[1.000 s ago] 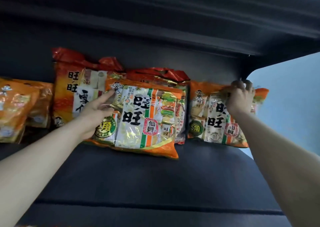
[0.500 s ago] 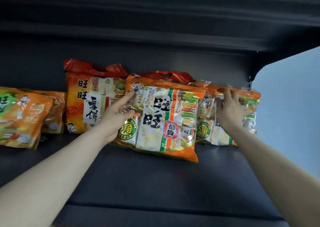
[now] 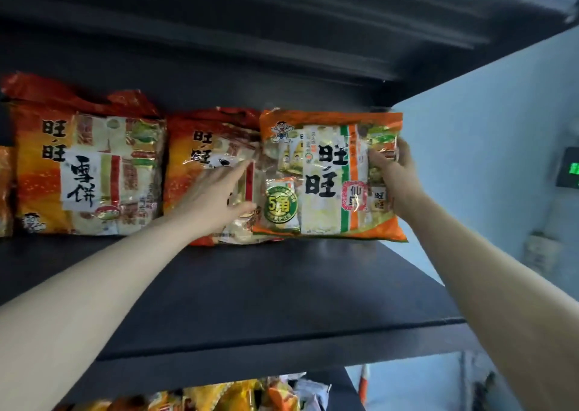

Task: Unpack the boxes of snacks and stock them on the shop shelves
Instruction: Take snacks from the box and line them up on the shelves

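The right hand (image 3: pixel 395 172) grips the right edge of a glossy orange bag (image 3: pixel 326 185) of rice crackers, a flat plastic pack with a white panel and a green-and-orange stripe. Its thumb is on the face and its fingers curl round behind the edge. The left hand (image 3: pixel 216 196) lies flat with straight fingers on the middle red-orange bag (image 3: pixel 203 147), a shiny crimped-top pack, and its thumb is at the orange bag's left edge.

The orange bag stands between the two hands at the far right end of the dark shelf board (image 3: pixel 250 285), face towards the viewer. It is close to square, and its slightly longer side runs left to right along the shelf. Its left part overlaps the front of the middle red-orange bag, and its lower right corner seems to reach past the shelf's end, against the pale blue wall (image 3: pixel 470 160).

Only the right hand holds it, so I judge that hand would steer any nudge leftward or back. The left hand is placed to steady the neighbouring bag or take the incoming edge.

This shelf holds one orange bag, two red-orange ones counting the left red-orange bag (image 3: pixel 84 172), and a sliver of a fourth pack (image 3: pixel 4 191) at the left border. Yellow-orange packets (image 3: pixel 219 398) sit heaped on the shelf below, too jumbled to count. A dark box with a green display (image 3: pixel 568 172) hangs on the wall.
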### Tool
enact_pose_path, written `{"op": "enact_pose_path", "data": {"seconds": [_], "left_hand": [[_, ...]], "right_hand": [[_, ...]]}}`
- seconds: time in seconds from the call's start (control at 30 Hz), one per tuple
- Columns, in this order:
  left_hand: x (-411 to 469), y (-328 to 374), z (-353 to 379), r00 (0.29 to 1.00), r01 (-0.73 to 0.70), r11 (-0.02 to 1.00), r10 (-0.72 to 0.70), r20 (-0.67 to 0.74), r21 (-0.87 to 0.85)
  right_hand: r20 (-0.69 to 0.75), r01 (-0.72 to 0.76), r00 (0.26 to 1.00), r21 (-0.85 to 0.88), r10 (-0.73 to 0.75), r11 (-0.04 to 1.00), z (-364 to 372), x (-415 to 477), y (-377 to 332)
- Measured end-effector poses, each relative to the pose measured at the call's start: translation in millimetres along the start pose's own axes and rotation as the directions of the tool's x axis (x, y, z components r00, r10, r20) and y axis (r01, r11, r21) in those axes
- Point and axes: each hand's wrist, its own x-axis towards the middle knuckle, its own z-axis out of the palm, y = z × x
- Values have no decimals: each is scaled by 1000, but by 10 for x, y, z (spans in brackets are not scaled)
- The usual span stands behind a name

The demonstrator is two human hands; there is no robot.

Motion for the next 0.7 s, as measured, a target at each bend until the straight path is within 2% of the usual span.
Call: {"op": "enact_pose_path", "data": {"seconds": [0.03, 0.1, 0.2, 0.3, 0.37, 0.4, 0.47, 0.5, 0.53, 0.6, 0.7], "left_hand": [[10, -27, 35, 999, -4, 987, -2, 38, 158], [22, -103, 127, 993, -32, 939, -9, 118, 343], [35, -178, 245, 984, -37, 920, -34, 173, 391], [68, -190, 272, 992, -52, 887, -7, 126, 460], [72, -210, 280, 994, -59, 870, 5, 111, 490], [64, -225, 291, 994, -58, 867, 4, 108, 496], [41, -249, 310, 994, -56, 860, 3, 105, 508], [31, -256, 321, 995, -53, 857, 1, 101, 513], [23, -260, 328, 995, -48, 854, -2, 97, 519], [25, -257, 345, 996, -37, 850, -12, 89, 525], [46, -247, 357, 996, -23, 849, -26, 86, 528]], "right_hand": [[-37, 8, 999, -31, -9, 999, -129, 81, 2], [-96, 15, 995, -80, -23, 997, -382, 186, -4], [-96, -23, 995, -166, 7, 986, -586, 306, 111], [-93, -58, 995, -221, 39, 974, -457, 389, 304], [-73, -3, 997, -328, -22, 945, -255, 443, 453], [-48, 57, 995, -479, -91, 876, -144, 473, 530], [4, 130, 979, -787, -206, 603, 66, 468, 666], [19, 142, 967, -869, -256, 473, 161, 411, 687], [37, 160, 956, -898, -292, 410, 236, 339, 685], [97, 216, 942, -907, -321, 360, 311, 216, 680], [288, 371, 894, -905, -343, 208, 366, 0, 679]]}}
